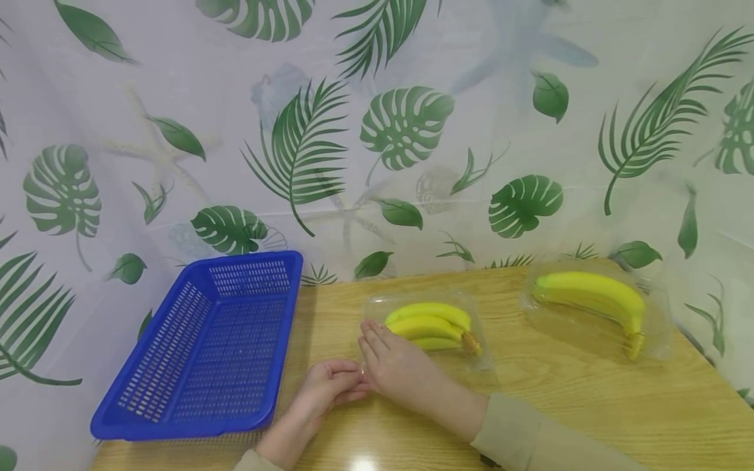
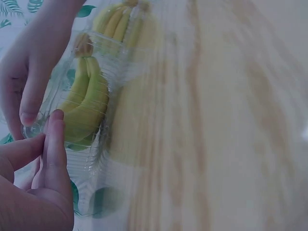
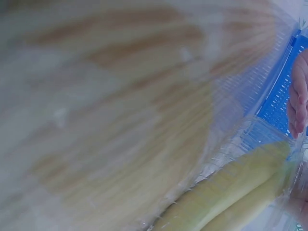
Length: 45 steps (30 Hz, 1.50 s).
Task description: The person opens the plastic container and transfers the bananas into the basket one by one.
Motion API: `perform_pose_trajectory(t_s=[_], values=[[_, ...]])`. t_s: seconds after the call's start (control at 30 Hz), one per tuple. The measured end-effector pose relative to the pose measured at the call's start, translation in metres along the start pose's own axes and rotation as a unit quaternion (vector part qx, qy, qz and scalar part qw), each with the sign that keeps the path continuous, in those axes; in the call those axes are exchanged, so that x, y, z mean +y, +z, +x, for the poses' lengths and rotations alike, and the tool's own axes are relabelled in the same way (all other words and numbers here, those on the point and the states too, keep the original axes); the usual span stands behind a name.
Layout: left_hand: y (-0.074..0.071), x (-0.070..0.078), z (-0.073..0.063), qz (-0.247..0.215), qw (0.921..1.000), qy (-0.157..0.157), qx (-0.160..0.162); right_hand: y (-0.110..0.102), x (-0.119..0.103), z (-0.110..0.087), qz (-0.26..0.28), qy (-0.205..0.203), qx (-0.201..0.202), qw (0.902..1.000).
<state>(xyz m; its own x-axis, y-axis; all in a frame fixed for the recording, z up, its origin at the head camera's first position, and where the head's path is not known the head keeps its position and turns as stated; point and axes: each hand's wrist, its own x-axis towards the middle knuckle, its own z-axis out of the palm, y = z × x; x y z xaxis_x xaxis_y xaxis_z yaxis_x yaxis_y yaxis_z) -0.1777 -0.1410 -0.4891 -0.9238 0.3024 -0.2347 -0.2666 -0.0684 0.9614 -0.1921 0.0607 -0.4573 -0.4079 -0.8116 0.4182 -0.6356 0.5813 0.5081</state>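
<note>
A clear plastic box [image 1: 377, 306] with a small bunch of yellow bananas [image 1: 432, 324] inside lies on the table in front of me. My left hand [image 1: 332, 386] is at its near left corner; in the left wrist view the thumb and fingertips pinch at the box's edge. Over the same corner lies my right hand [image 1: 397, 363], its fingers extended along the box's left side and covering part of the bananas. The left wrist view shows the right thumb [image 2: 33, 98] pointing down at that edge, beside the left fingertips [image 2: 57, 118].
A blue plastic basket [image 1: 277, 366] with perforated walls stands on the left, nothing in it. At the back right sits a second clear box [image 1: 660, 327] holding bananas [image 1: 595, 294]. Behind the wooden table [image 1: 559, 386] hangs a leaf-patterned cloth [image 1: 471, 131].
</note>
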Motion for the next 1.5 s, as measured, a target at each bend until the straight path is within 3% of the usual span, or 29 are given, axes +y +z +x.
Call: perform_pose_trajectory(t_s=[0.47,0.83,1.5], values=[[-0.001,-0.001,0.0,-0.004,1.0,0.003,-0.008,0.0,0.002,0.001,0.052,0.031,0.019,0.998],[-0.004,-0.003,-0.001,-0.031,0.9995,-0.004,-0.001,-0.009,0.004,0.007,0.111,0.059,-0.032,0.9915],[-0.005,-0.003,-0.004,-0.032,0.9994,-0.01,-0.01,-0.009,0.007,0.009,0.151,0.077,-0.031,0.9851]])
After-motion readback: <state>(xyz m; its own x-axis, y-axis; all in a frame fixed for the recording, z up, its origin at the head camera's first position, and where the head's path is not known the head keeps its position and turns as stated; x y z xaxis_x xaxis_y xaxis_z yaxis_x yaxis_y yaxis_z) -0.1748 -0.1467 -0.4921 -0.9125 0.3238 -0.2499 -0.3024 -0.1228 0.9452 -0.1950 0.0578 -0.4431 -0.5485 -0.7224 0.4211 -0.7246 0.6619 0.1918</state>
